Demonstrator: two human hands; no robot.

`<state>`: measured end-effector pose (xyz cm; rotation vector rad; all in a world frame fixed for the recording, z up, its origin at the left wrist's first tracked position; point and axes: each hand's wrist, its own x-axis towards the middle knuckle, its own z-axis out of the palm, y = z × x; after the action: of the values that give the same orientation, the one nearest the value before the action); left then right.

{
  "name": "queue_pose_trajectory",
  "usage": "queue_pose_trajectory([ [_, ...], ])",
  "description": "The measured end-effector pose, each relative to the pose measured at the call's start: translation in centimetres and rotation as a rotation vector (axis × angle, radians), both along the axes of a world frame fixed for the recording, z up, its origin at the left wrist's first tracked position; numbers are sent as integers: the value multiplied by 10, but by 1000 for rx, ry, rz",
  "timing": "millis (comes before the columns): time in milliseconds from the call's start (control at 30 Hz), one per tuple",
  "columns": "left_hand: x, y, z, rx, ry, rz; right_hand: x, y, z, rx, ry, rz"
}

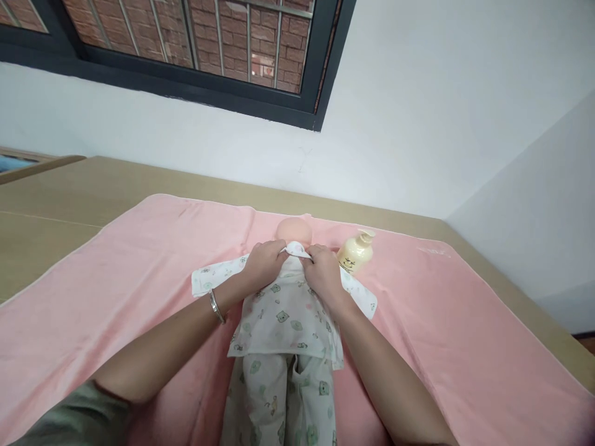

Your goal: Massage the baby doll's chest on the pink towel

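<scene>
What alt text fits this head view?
Both hands, left hand and right hand, pinch the collar of a dressed baby doll lying on a pink towel. A cream pump bottle stands beside its head.

Cream pump bottle [356, 252] stands on pink towel [139, 260].
</scene>
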<state>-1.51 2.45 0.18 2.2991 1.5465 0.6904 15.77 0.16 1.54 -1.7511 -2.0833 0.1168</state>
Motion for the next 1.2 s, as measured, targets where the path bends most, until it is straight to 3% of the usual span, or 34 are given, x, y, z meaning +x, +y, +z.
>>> queue_pose_trajectory([
  [300, -4, 10, 7, 62, -144, -76, 5, 7, -2, 144, 154, 23],
  [567, -3, 16, -4, 53, -113, -69, 4, 11, -15, 118, 147, -10],
  [833, -1, 15, -4, 41, -55, 3, 3, 9, -13, 72, 143, -53],
  [1033, 3, 2, 0, 71, 50, 90, 2, 6, -7, 20, 147, -71],
  [1200, 12, -20, -5, 236, 89, 30, 0, 5, 0, -89, 74, -75],
])
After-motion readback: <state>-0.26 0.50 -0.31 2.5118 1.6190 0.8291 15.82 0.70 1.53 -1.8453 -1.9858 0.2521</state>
